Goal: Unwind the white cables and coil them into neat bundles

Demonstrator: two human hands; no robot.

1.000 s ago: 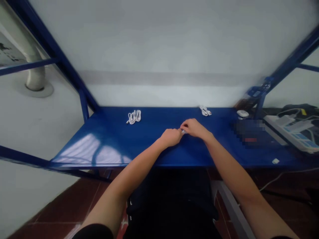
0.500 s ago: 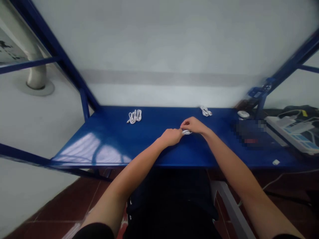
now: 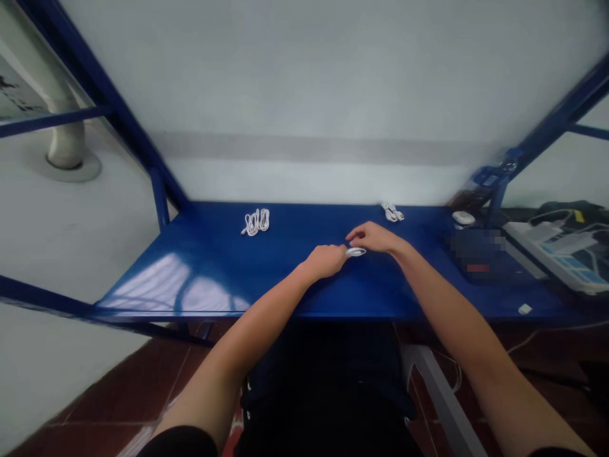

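Note:
My left hand (image 3: 326, 261) rests at the middle of the blue metal table (image 3: 214, 266) and pinches one end of a small white cable loop (image 3: 356, 252). My right hand (image 3: 373, 237) sits just above the loop, with its fingers a little apart from it and holding nothing. Two more bundled white cables lie towards the back edge of the table: one (image 3: 255, 222) left of my hands and one (image 3: 392, 212) behind them.
A white round object (image 3: 463, 218) and a pixelated dark object (image 3: 476, 254) sit at the table's right. Beyond them lies a white power strip (image 3: 552, 251) with cords. Blue steel frame bars rise at both table ends, and a wall stands behind.
My right hand has lifted off the white loop and moved slightly back and right. The loop now shows more fully, still at my left fingertips.

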